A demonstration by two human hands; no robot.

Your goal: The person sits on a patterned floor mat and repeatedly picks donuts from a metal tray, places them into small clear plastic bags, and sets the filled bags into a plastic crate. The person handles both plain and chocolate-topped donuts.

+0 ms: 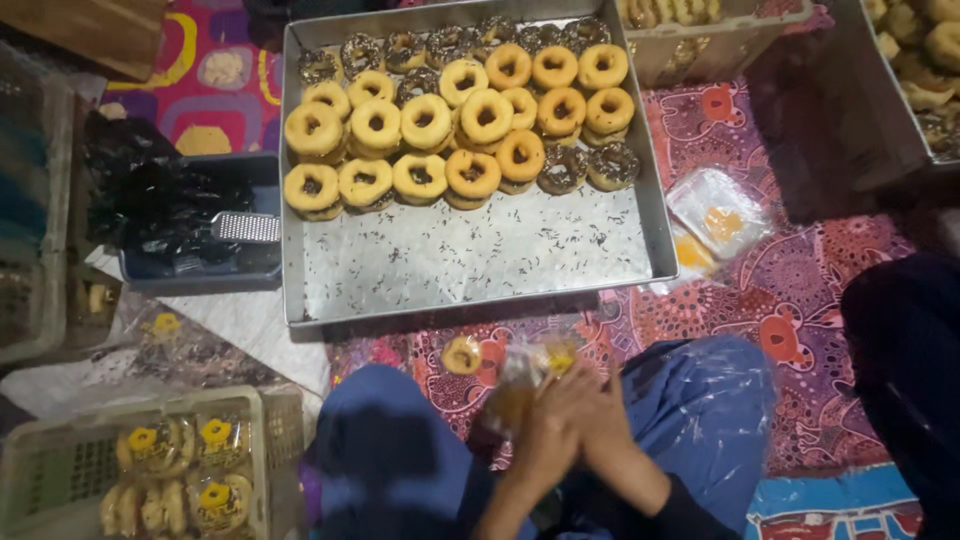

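A patterned purple and red mat (800, 280) covers the floor beneath a large metal tray (470, 260) at twelve o'clock, its far half packed with rows of glazed and sprinkled doughnuts (460, 125), its near half bare but for scattered sprinkles. At seven o'clock, a pale plastic basket (60, 470) holds doughnuts already sealed in clear bags. At three o'clock of the tray lie flat clear packets (715, 215) with yellow marks. A single loose doughnut (462, 354) rests on the mat at six o'clock of the tray. Just beside it, above blue-clad knees, the person's left hand (548, 425) and right hand (605, 410) press together, fingers curled closed around a clear bagged doughnut (530, 372), partly blurred.
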